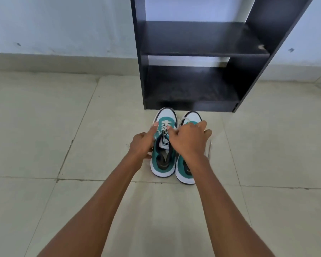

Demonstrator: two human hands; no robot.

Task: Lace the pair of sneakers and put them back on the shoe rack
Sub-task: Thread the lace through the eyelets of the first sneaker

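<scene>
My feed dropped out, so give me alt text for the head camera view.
Both hands work the white lace on the left sneaker of a teal-and-white pair on the tiled floor; the left hand is at its side and the right hand reaches across the right sneaker. A black shoe rack stands just beyond, shelves bare.

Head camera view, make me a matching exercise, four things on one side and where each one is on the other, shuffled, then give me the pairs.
Things:
1. left hand
2. right hand
3. shoe rack
4. right sneaker

Places:
A. stands against the wall, both visible shelves bare
B. on the floor tile, partly hidden under a hand
C. at the outer side of the left sneaker, forefinger stretched toward the toe
D. reaching over one sneaker, fingers at the white lace of the other

Pairs: 1-C, 2-D, 3-A, 4-B
</scene>
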